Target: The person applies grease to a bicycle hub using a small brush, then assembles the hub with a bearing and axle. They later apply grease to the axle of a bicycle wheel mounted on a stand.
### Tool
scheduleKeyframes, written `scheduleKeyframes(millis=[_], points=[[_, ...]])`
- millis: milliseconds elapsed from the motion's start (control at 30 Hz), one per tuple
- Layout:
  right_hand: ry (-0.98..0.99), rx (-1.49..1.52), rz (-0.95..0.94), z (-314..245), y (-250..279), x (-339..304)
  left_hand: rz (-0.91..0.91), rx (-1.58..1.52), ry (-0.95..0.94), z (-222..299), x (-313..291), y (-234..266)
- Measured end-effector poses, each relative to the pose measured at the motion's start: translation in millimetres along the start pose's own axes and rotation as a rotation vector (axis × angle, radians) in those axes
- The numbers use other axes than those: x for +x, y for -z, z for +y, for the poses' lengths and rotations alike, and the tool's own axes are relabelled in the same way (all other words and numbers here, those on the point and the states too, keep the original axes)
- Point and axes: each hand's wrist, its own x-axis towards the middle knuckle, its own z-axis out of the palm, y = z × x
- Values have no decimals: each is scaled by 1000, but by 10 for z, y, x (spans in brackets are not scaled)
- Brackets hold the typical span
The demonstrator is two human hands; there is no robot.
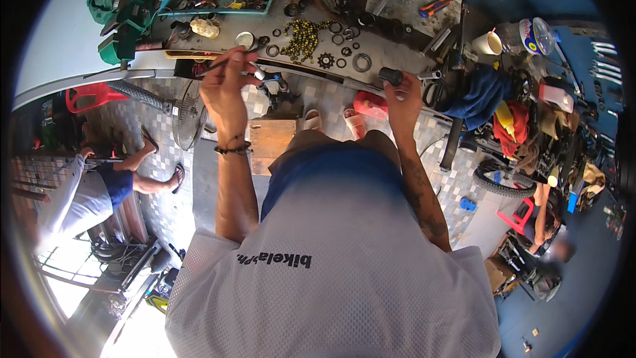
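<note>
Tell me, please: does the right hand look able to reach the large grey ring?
Probably yes: the large grey ring lies uncovered on the workbench near the right hand, with no obstacle visible beyond the black cylindrical part it holds, which may need putting down first.

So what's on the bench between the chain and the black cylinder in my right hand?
In the head view, a cog, some small rings and a large ring lie between the chain and the black cylinder in your right hand.

Pale mesh shirt (331,298) (dark lettering (277,260)), dark bracelet (232,148), tattooed right forearm (419,185), light sandals (313,120)
</note>
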Motion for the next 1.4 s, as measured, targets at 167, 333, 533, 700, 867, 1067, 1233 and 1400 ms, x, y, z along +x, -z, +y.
scheduleKeyframes(millis=[167, 333, 533, 700, 867, 1067, 1233, 1400], points=[[-121, 886, -303, -698, 269, -93, -228, -51, -98, 495, -398, -238], [13, 1120, -494, -1220, 457, -52, -448, -100, -303, 915, -588, -363], [35, 1047, -565, -1469, 588, 6, -645, 159, -767, 1176, -510, -507], [69, 988, -543, -1536, 598, 10, -646, 214, -839, 1225, -540, -595], [72, 944, -547, -1541, 618, 3, -634, 242, -862, 1200, -515, -630], [96, 930, -492, -1526, 600, -12, -623, 224, -785, 1198, -511, -630], [147, 910, -458, -1484, 577, -5, -608, 216, -777, 1205, -488, -643], [169, 876, -460, -1470, 590, -3, -604, 212, -697, 1200, -493, -650]])
